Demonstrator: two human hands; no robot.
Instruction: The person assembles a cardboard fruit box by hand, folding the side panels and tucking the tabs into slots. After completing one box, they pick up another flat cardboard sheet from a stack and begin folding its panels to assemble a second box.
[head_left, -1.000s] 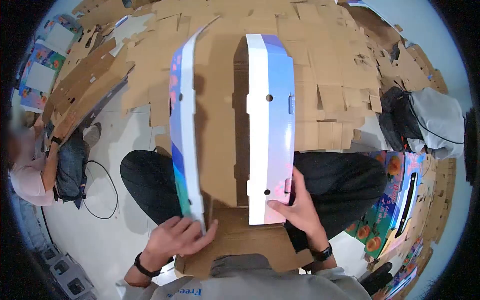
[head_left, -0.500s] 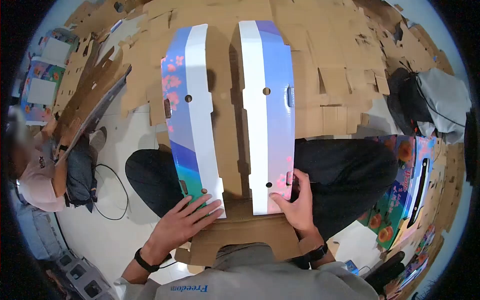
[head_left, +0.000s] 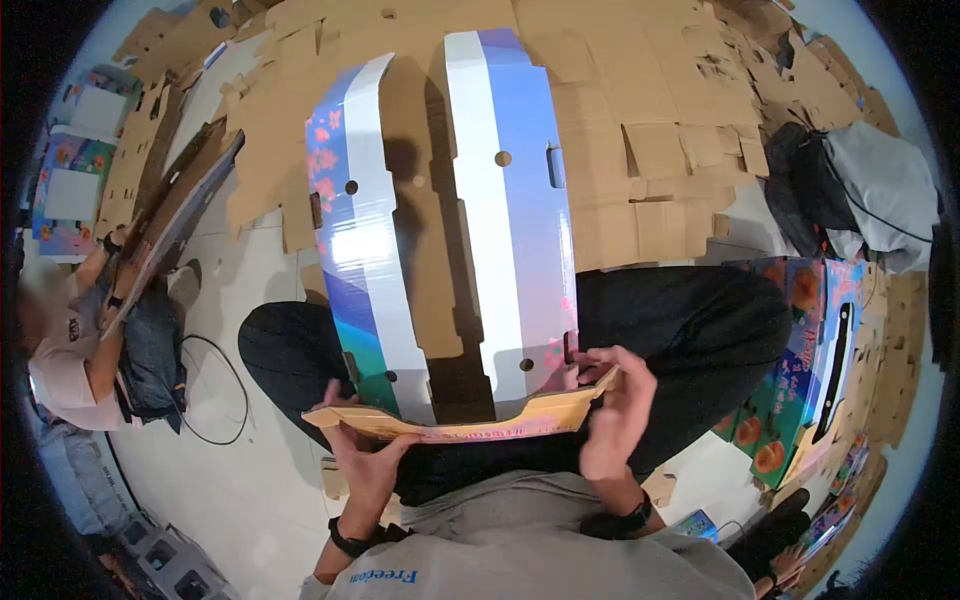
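Note:
A partly folded cardboard box (head_left: pixel 540 240) lies across my lap, its two long side panels raised. They carry a blue, purple and pink flower print with white strips, round holes and slots; brown board shows between them. The near end flap (head_left: pixel 480 430) stands up across the panels' near ends. At its left part my left hand (head_left: pixel 365 455) grips the flap, thumb on the near face and fingers partly hidden behind it. My right hand (head_left: pixel 620 415) is curled round the flap's right end, fingertips reaching over to the right panel's corner.
Flattened brown cardboard (head_left: pixel 640 110) covers the floor ahead. At right stand a printed box (head_left: pixel 800 370) and a grey bag (head_left: pixel 880 190). On the left another person handles a long cardboard piece (head_left: pixel 185 230); a black cable (head_left: pixel 245 380) lies on the white floor.
The near end flap has swung from lying flat towards me to standing up. Both hands have moved from the side panels onto its ends. The box appears shifted slightly left.

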